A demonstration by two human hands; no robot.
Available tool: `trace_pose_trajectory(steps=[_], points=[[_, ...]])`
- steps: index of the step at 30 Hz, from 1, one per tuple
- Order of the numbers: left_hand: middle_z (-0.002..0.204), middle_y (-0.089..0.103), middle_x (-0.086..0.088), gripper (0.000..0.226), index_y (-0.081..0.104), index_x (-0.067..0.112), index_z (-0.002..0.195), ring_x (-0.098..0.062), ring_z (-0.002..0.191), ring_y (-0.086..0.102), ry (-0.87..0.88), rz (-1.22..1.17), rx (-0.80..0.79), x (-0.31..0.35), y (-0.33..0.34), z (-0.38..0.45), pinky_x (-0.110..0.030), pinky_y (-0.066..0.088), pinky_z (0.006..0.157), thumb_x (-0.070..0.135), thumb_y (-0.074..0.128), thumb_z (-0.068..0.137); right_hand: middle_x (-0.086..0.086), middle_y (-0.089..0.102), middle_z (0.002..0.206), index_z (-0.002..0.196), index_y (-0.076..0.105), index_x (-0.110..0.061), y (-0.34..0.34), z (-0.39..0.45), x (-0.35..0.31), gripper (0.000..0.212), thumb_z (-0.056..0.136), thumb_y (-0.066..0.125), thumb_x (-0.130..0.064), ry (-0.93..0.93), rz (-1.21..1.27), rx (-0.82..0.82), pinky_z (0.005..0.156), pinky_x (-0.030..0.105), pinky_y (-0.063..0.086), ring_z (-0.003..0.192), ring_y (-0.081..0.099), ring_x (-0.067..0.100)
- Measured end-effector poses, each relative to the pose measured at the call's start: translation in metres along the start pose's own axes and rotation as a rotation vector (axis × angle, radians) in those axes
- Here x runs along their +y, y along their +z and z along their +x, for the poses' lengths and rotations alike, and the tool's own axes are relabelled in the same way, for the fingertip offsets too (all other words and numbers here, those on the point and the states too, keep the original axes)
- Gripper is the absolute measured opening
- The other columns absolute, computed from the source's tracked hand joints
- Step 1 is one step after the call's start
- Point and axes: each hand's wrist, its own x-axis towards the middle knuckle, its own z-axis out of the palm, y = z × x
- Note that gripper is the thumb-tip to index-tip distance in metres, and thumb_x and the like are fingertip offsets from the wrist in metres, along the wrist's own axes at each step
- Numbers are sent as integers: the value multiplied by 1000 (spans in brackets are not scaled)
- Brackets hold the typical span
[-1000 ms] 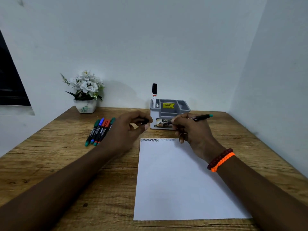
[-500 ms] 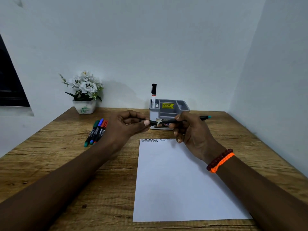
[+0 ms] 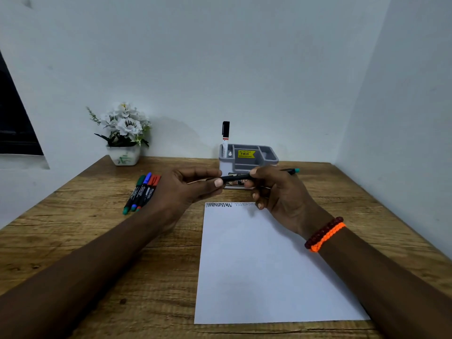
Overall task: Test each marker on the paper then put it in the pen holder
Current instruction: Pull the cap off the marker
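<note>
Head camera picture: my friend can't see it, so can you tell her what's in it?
Two hands hold a black marker with a teal end level above a white sheet of paper on a wooden table: the left hand at one end, the right hand round its middle. Behind stands a grey plastic pen holder with one marker; more markers lie left.

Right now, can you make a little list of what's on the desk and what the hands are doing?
left hand: pinches the marker's near end
right hand: grips the marker held level above the paper
paper: two scribble rows along its top edge
pen holder: grey, one black-capped marker standing in it
loose markers: lying together left of the paper
flower pot: back left corner
</note>
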Motion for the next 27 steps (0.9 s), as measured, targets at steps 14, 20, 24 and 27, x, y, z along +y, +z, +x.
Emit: trace_pose_trajectory(steps=[14,20,24,27], points=[[93,77,-24,33,74,-7,107,-34,86,78,30,81,1,5,4,-12,-33,65,74,4,79,76,8,69,70,83,72,-5,8,-7,5,12,95,73,-2,22,36,-71,40,21,45,52,55,11],[92,77,-25,32,73,-8,106,-34,85,78,46,64,13,7,7,-14,-32,64,73,2,78,76,8,68,69,84,74,-4,8,-8,4,10,95,74,-2,38,54,-80,40,20,46,52,56,11],[93,77,-25,28,73,-9,107,-36,87,77,64,81,5,5,6,-14,-35,65,75,-2,77,80,7,67,68,87,74,-4,8,-9,4,7,95,74,-3,47,52,-79,40,19,46,52,56,11],[94,77,-25,28,73,-9,108,-37,88,77,67,99,-11,6,4,-11,-36,65,76,-2,77,81,8,68,71,89,73,-5,6,-7,3,6,94,76,-7,46,15,-86,41,21,47,54,57,12]])
